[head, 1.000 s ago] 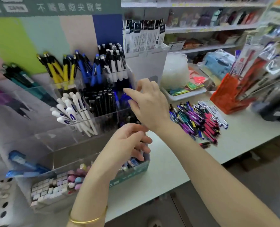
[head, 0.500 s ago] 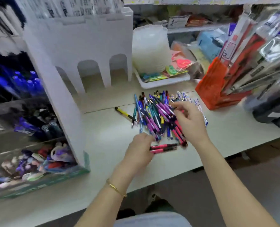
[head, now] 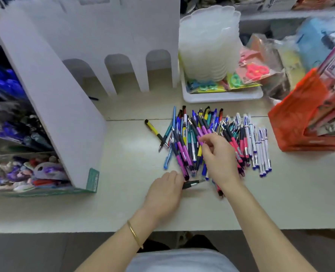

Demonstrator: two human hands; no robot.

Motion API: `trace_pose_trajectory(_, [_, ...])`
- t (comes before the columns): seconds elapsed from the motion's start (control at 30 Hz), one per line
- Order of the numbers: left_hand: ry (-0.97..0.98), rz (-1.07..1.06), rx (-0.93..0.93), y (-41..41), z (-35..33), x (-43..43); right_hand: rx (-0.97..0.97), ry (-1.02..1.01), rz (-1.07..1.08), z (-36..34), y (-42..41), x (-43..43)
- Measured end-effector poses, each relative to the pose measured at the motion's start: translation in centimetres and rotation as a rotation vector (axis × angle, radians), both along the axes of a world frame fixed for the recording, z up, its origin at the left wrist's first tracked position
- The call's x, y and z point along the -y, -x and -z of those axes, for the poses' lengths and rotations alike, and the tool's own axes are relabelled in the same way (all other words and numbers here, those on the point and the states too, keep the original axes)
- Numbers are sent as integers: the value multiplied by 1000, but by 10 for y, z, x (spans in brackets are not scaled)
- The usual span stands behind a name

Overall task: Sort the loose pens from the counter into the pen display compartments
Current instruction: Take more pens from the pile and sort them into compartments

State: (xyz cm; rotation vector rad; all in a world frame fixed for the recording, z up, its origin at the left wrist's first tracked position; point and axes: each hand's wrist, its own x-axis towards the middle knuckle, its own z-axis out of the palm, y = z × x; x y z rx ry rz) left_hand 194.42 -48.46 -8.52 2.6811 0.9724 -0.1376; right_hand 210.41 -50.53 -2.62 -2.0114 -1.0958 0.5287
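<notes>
A heap of loose pens (head: 184, 138) in purple, pink, blue and teal lies on the pale counter (head: 127, 209). A row of white pens (head: 260, 146) sits at its right edge, and a yellow pen (head: 153, 128) lies apart on the left. My right hand (head: 219, 160) hovers over the heap, fingertips pinching a purple pen (head: 199, 134). My left hand (head: 164, 193) rests on the counter at the heap's near edge, curled round a pen whose dark tip (head: 190, 184) pokes out. The pen display (head: 55, 114) stands at the left, with blue pens (head: 2, 81) in its compartments.
A white tray (head: 221, 97) behind the heap carries stacked translucent tubs (head: 207, 42) and coloured packets. An orange rack (head: 296, 118) of packaged goods stands on the right. A box of small erasers (head: 25, 173) sits below the display. The counter's front edge (head: 64, 230) runs close to my body.
My view swung from the display to the heap. Both hands moved from the display to the pens. Since half a second ago my right hand has shifted left across the heap.
</notes>
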Motion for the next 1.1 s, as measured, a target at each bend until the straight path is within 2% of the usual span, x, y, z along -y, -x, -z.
trace_pose_trajectory(0.03, [58,-145,38,6,-5,-3,56,56,-56,1,6,-5])
trace_pose_trajectory(0.13, [193,-630,464,13,-10,-25,216,253,-194,7,24,-23])
trace_pose_trajectory(0.2, [311,-842,633,3,-7,-52,310,380,-207,12,34,-32])
trace_pose_trajectory(0.3, [414,-1058,699,-23,-3,-94,342,464,-159,18,38,-39])
trace_pose_trajectory(0.37, [396,-1131,619,-39,-2,-117,354,478,-139,20,39,-43])
trace_pose_trajectory(0.47, [309,-1019,412,-51,-1,-136,341,489,-116,26,42,-49])
trace_pose_trajectory(0.53, [316,-931,332,-54,-2,-145,320,473,-90,30,45,-53])
trace_pose_trajectory(0.77, [422,-565,303,-57,-1,-154,199,464,39,37,52,-64])
trace_pose_trajectory(0.87, [418,-520,283,-51,2,-149,147,460,63,37,49,-68])
trace_pose_trajectory(1.1, [561,-563,235,-28,3,-130,33,463,-18,37,44,-71])
